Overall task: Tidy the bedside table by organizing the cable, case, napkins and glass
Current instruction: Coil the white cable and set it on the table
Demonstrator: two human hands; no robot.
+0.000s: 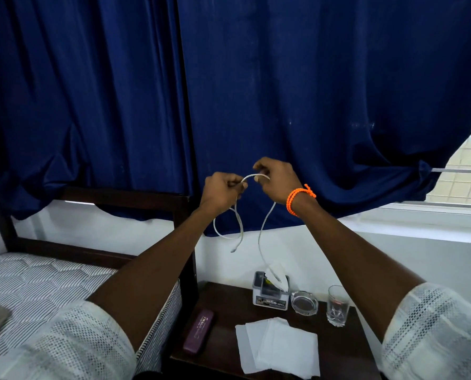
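A heavy navy curtain (283, 105) of soft, pleated cloth fills most of the view, bunched at its lower edge and tied back at the right beside a tiled window opening. Below left lies a bed with a dark wooden frame and a quilted mattress (50, 283) printed in fine grey stripes. Beside it stands the dark, smooth wooden tabletop (228, 305), rectangular and glossy.

Both arms reach up in front of the curtain, sleeves of white openwork fabric at the elbows. The left hand (223, 192) is clenched around a thin white cable (261, 234), gripping a gathered loop that droops beneath it with one plug end dangling. The right hand (276, 179), wearing a braided orange wristband (300, 198), pinches the same cable between thumb and fingers; a short arc bridges the two hands, and a long strand falls from the right hand toward the tabletop.

On the tabletop, flat square white paper napkins (278, 349) lie overlapped near the front edge. A slim, oblong purple case (199, 334) sits at the left edge. At the back stands a boxy white tissue holder (270, 293), then a round clear glass ashtray (304, 302), then a tall clear glass (338, 305) with a thick faceted base, just beside one another.
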